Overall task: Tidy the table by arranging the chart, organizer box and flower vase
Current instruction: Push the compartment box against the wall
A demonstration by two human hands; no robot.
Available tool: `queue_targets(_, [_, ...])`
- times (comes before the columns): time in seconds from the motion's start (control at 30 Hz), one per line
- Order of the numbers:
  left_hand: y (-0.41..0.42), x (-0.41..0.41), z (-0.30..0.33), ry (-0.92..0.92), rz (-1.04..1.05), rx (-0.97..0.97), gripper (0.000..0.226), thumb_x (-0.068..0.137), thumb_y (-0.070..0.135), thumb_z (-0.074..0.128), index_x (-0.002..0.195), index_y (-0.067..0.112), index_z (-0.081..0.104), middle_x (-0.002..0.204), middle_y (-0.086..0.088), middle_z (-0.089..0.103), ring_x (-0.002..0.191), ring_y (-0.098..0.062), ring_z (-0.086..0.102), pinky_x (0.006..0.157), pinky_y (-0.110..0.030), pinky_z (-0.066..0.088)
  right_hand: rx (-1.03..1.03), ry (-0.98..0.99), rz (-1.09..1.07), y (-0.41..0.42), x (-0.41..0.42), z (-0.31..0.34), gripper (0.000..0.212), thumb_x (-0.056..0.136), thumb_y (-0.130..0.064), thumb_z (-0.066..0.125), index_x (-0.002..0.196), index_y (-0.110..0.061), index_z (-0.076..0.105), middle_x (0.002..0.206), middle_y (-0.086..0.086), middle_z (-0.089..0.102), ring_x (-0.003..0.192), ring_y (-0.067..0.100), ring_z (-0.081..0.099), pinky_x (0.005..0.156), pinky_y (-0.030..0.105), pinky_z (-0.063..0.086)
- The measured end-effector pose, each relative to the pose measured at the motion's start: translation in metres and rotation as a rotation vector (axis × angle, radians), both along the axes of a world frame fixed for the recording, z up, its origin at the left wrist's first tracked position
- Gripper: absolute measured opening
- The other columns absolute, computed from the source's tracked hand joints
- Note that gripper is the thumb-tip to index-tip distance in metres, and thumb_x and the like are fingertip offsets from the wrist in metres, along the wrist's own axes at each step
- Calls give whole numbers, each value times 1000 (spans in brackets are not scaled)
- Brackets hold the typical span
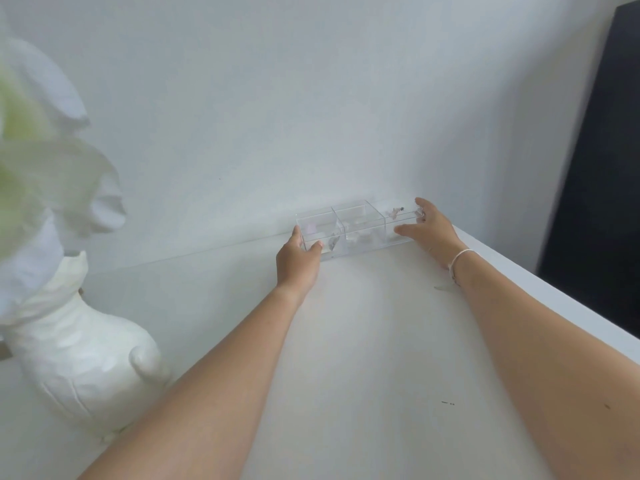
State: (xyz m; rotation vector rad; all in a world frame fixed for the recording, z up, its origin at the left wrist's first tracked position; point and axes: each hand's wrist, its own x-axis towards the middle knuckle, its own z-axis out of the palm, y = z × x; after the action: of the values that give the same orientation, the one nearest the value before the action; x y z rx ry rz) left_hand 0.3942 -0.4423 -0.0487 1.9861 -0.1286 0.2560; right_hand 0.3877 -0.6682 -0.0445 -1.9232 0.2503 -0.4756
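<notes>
Both arms are stretched out to the far edge of the table (363, 341), and it's the organizer box (353, 226) getting the attention: a clear plastic box with three compartments and a few small bits inside, sitting against the wall near the far right corner. The left hand (298, 259) is cupped round the box's left end, thumb on the front face and fingers wrapped behind the side wall. The right hand (427, 230) is spread wide at the right end, fingertips on the rim and thumb along the front, more bracing than gripping. This looks like the box-placing step, squaring it to the wall. The flower vase (83, 355) stands at the near left edge, well apart from the box; no chart in sight. Next, I'd judge, calls for an even nudge from both ends, then letting go gently, since the light box could skid.
</notes>
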Motion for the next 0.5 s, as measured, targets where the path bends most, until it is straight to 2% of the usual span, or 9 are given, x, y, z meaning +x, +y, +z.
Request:
queue_targets(0.07, [1, -4, 1, 22, -5, -30, 65, 91, 24, 50, 146, 13, 18, 148, -14, 35, 135, -26, 35, 103, -26, 31, 10, -10, 0, 2, -6, 0, 82, 78, -21, 66, 145, -23, 18, 149, 5, 31, 135, 16, 32, 93, 22, 29])
queue_targets(0.13, [3, -10, 2, 33, 8, -62, 67, 91, 25, 50, 147, 16, 15, 150, -11, 35, 136, -22, 34, 97, -20, 29, 22, -34, -14, 4, -17, -1, 84, 78, -20, 67, 145, -24, 16, 151, 4, 28, 137, 18, 30, 98, 25, 30])
queue_targets(0.27, [8, -34, 2, -18, -7, -54, 58, 90, 24, 49, 144, 17, 28, 147, -6, 40, 123, -20, 46, 84, -4, 30, 49, -116, -78, 10, -47, -2, 79, 80, -22, 65, 144, -25, 20, 150, 3, 31, 136, 19, 32, 102, 30, 30])
queue_targets(0.3, [11, -42, 1, -26, -18, -52, 57, 91, 24, 49, 143, 18, 29, 147, -4, 40, 126, -19, 45, 87, -6, 31, 55, -134, -88, 13, -55, -1, 77, 80, -23, 65, 143, -26, 22, 149, 2, 32, 135, 18, 33, 101, 29, 31])
queue_targets(0.4, [22, -70, 2, -5, -44, -68, 59, 90, 26, 50, 144, 17, 27, 149, -3, 37, 136, -15, 35, 108, -25, 30, 44, -166, -74, 29, -82, 0, 71, 80, -26, 65, 141, -26, 27, 146, -2, 37, 132, 17, 36, 97, 26, 32])
queue_targets(0.43, [27, -80, 2, -2, -52, -76, 59, 90, 27, 50, 144, 17, 28, 149, -3, 38, 136, -15, 36, 110, -28, 30, 35, -169, -59, 36, -92, 0, 70, 80, -26, 66, 140, -26, 29, 146, -3, 38, 131, 17, 38, 96, 25, 32])
queue_targets(0.5, [37, -105, 2, -2, -82, -97, 57, 90, 26, 50, 143, 19, 30, 148, -1, 39, 134, -15, 39, 105, -22, 31, 29, -173, -23, 50, -113, 0, 68, 80, -28, 67, 138, -28, 32, 144, -4, 39, 130, 17, 40, 96, 25, 32])
